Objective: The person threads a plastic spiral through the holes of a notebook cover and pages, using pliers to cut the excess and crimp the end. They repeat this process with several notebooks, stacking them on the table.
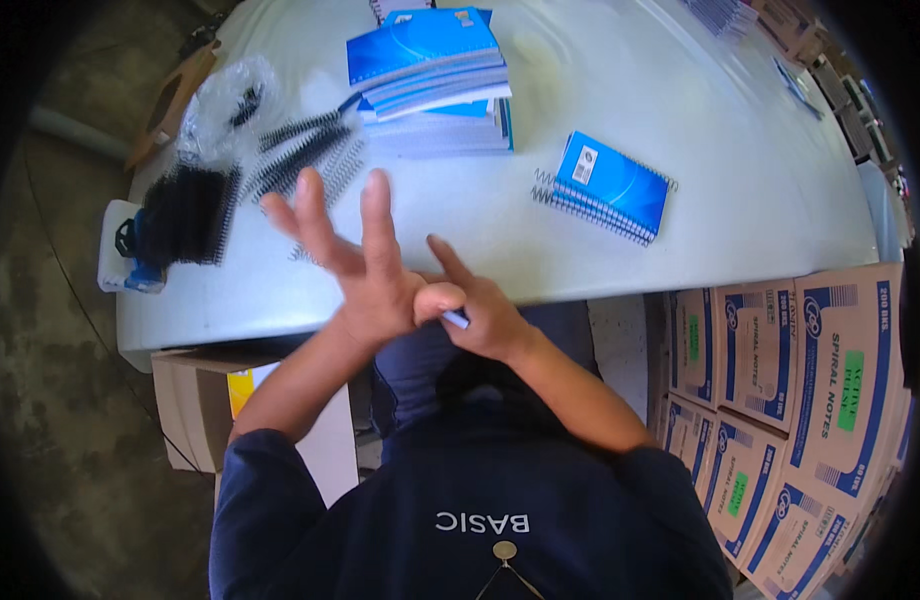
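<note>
Two hands are touching over the lap, in front of the table. The left hand is spreading its fingers wide and free; the right hand is crossing to the left's thumb side and appearing closed on a strip. Exact finger contact: partly hidden, cannot tell which digits are pinching.

Handling (judged): strip is probably weighing next to nothing and easily slipping from a loose grip. Stiffness: cannot tell; breakage looking unlikely. Best hold: a fingertip pinch on the end that is jutting free, thumb against index, with light pressure.

Appearance: strip is showing only a short, narrow, straight-edged end, pale lilac to white, slanting down to the right below the fingers. The rest is hiding in the grip; full length and material not readable.

Surroundings: blue notebooks with wire coils through their edges are lying to the right on the table; a blue-covered stack is standing farther back; loose black coils are lying at left.
</note>
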`<state>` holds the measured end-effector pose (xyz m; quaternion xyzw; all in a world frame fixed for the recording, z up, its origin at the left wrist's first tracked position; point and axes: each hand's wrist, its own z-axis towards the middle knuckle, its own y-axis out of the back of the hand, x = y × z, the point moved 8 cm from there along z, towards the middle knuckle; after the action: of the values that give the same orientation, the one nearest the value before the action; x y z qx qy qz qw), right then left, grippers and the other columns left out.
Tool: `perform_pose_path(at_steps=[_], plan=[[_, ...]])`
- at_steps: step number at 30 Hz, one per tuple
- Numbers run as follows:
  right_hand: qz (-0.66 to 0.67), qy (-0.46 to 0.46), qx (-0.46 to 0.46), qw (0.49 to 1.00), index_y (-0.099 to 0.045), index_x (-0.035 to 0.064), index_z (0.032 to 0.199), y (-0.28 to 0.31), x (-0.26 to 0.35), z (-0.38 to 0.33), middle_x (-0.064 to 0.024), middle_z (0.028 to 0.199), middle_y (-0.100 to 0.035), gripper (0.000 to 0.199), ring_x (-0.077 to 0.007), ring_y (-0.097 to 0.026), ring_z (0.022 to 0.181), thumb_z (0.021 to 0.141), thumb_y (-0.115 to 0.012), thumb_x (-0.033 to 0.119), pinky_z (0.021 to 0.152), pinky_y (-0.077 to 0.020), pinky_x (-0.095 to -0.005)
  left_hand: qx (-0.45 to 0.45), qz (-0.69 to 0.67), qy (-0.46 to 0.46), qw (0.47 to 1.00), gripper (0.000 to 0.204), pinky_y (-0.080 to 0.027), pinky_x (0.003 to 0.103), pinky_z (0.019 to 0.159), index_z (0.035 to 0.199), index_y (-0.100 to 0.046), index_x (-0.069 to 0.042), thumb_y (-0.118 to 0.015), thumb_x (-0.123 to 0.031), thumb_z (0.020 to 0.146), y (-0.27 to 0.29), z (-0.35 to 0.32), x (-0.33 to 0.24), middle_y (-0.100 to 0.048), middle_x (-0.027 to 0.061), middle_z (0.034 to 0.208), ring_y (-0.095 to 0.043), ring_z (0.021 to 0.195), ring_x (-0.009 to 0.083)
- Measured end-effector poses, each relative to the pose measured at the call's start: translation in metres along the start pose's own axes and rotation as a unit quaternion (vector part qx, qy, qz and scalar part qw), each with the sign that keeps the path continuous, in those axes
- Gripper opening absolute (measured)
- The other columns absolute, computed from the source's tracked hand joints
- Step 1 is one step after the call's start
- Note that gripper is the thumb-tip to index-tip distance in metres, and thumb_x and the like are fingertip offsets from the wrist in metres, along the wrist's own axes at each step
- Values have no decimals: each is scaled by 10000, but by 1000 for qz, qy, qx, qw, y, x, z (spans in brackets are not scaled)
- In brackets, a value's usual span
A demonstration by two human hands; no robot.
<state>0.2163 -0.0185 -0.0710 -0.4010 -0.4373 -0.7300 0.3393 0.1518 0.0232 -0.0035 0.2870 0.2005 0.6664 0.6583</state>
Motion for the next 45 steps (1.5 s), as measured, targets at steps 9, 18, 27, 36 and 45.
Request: perform_pose_path(at_steps=[9,18,27,36,45], plan=[[164,-28,-105,980,-58,105,1464,29,-15,7,-180,962,-650,889,-270,-652,901,788,-629,17,821,-479,-353,169,-92,56,980,395,-258,467,992,1108,-612,-132,-674,-316,764,-9,23,-7,-576,54,1104,-518,1086,239],[134,-3,-136,982,-170,114,1418,30,-10,13,-207,926,-649,805,-324,-655,874,758,-609,-29,769,-490,-348,283,-234,115,923,208,-328,362,803,894,-638,-118,-736,-162,716,-16,51,12,-633,22,844,-574,806,212],[128,-71,-100,984,-241,97,1377,26,-19,11,-200,888,-620,714,-363,-645,834,770,-588,-43,704,-482,-371,326,-216,128,911,205,-353,360,815,831,-643,-101,-761,-153,672,-21,53,17,-639,36,858,-583,865,228],[341,53,-392,853,-303,6,1353,109,-3,-17,-121,1298,-389,537,-186,-389,1196,914,-553,190,1033,-296,-334,-35,-501,473,724,675,-340,347,1003,1331,-318,58,-699,-118,803,-41,59,13,-456,190,1277,-459,1158,233],[2,-46,-674,737,-418,-47,1280,201,-56,-86,-170,1291,-446,483,-258,-431,1186,1004,-336,341,1020,-310,-371,132,-142,94,977,416,-341,504,991,1180,-581,-112,-653,-312,822,-157,98,-49,-483,112,1316,-416,1234,347]])
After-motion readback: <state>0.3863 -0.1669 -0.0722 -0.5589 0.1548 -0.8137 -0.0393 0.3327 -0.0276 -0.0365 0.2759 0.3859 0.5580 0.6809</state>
